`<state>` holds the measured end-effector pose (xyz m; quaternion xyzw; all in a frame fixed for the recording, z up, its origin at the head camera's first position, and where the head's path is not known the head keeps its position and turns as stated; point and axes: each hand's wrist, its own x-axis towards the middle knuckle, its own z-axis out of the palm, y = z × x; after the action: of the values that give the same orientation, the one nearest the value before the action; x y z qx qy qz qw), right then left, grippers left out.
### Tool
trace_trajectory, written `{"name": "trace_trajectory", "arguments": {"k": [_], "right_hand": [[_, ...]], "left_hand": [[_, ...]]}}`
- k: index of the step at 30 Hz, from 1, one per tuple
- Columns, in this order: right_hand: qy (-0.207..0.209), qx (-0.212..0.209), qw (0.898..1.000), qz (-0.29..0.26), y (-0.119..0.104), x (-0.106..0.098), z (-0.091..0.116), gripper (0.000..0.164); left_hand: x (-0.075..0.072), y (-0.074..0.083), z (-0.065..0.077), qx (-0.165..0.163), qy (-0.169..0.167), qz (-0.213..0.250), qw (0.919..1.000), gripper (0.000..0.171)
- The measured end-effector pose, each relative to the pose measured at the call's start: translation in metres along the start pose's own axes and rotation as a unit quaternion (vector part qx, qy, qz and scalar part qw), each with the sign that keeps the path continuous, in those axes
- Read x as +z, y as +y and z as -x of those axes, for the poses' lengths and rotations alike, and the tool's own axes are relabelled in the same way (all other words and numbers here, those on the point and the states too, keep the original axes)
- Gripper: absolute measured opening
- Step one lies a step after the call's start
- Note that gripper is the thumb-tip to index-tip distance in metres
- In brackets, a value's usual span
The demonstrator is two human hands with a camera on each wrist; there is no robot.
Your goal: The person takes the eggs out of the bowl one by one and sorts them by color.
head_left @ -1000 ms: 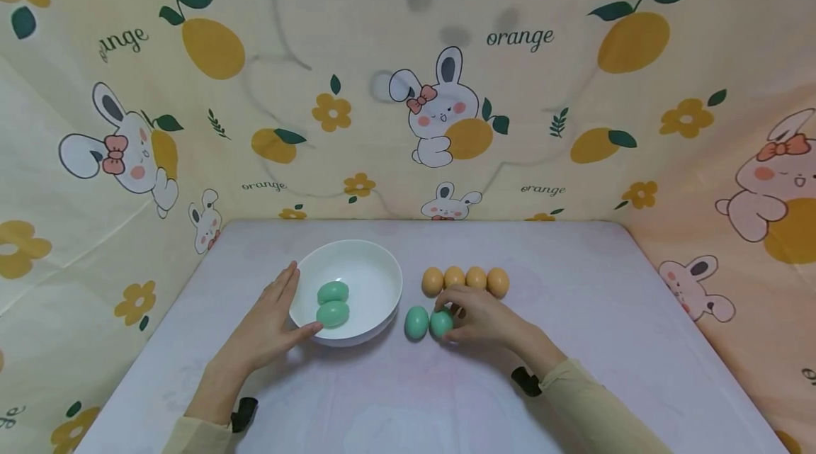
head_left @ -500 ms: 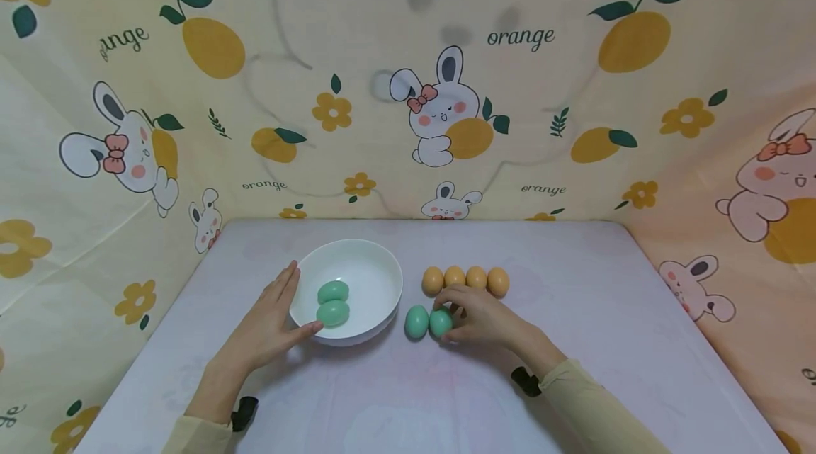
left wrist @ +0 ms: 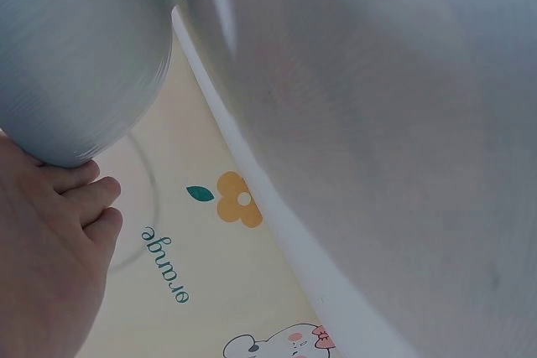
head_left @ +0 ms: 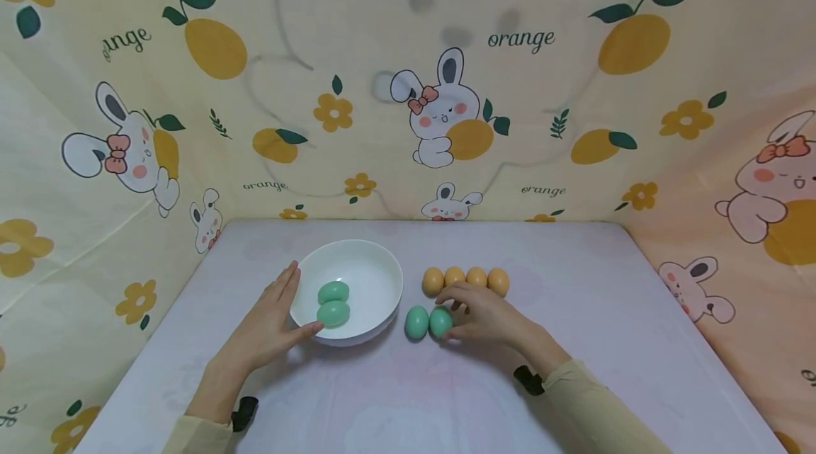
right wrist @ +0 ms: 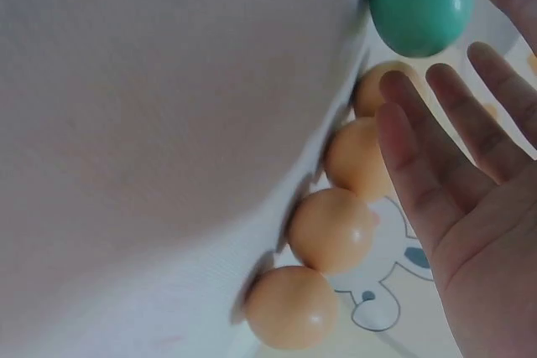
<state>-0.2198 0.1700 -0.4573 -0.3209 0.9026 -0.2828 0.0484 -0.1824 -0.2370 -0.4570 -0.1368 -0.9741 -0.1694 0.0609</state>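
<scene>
My left hand (head_left: 261,330) rests against the left side of a white bowl (head_left: 376,284), fingers straight along its wall and thumb near the front rim. In the left wrist view its fingertips touch the bowl's outer wall (left wrist: 84,56). Two green eggs (head_left: 333,314) lie inside the bowl. To its right, another two green eggs stand side by side on the table, the left one (head_left: 417,323) and the right one (head_left: 440,323). My right hand (head_left: 481,316) is beside the right one, fingers loosely spread. In the right wrist view a gap shows between most fingers and that green egg (right wrist: 419,6).
Several orange-brown eggs (head_left: 433,282) stand in a row behind the green pair, partly overlapped by my right hand in the head view. The pale table (head_left: 414,397) ends at a patterned cloth backdrop (head_left: 542,100) at the back and sides.
The right hand's fingers have lifted and loosened slightly away from the right green egg. That egg has shifted slightly left, close against its neighbour. The left hand and bowl have stayed put.
</scene>
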Motion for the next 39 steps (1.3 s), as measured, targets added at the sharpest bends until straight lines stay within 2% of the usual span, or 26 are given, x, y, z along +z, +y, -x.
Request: {"name": "trace_trajectory", "arguments": {"k": [5,9,13,18,22,30,39], "right_hand": [[0.013,-0.009,1.000,-0.007,-0.002,-0.006,-0.003,0.054],[0.024,-0.035,0.999,-0.015,-0.008,-0.012,-0.009,0.047],[0.025,-0.064,0.997,-0.021,-0.016,-0.015,-0.018,0.042],[0.018,-0.074,0.997,-0.004,-0.028,-0.015,-0.031,0.042],[0.008,-0.077,0.997,0.008,-0.039,-0.014,-0.042,0.043],[0.007,-0.110,0.993,0.042,-0.061,-0.009,-0.065,0.037],[-0.017,-0.131,0.990,0.051,-0.079,0.002,-0.088,0.036]], "left_hand": [[-0.001,0.000,0.000,-0.005,-0.009,0.001,0.9999,0.111],[-0.001,-0.001,0.001,-0.005,-0.012,0.000,0.9999,0.111],[-0.001,-0.001,0.001,-0.006,-0.013,0.001,0.9999,0.111],[0.000,0.000,0.001,-0.011,-0.014,-0.001,0.9998,0.111],[0.000,0.000,0.001,-0.009,-0.009,-0.003,0.9999,0.111],[-0.001,0.001,0.000,-0.010,-0.009,-0.003,0.9999,0.111],[-0.003,0.002,0.000,-0.008,-0.009,-0.002,0.9999,0.111]]}}
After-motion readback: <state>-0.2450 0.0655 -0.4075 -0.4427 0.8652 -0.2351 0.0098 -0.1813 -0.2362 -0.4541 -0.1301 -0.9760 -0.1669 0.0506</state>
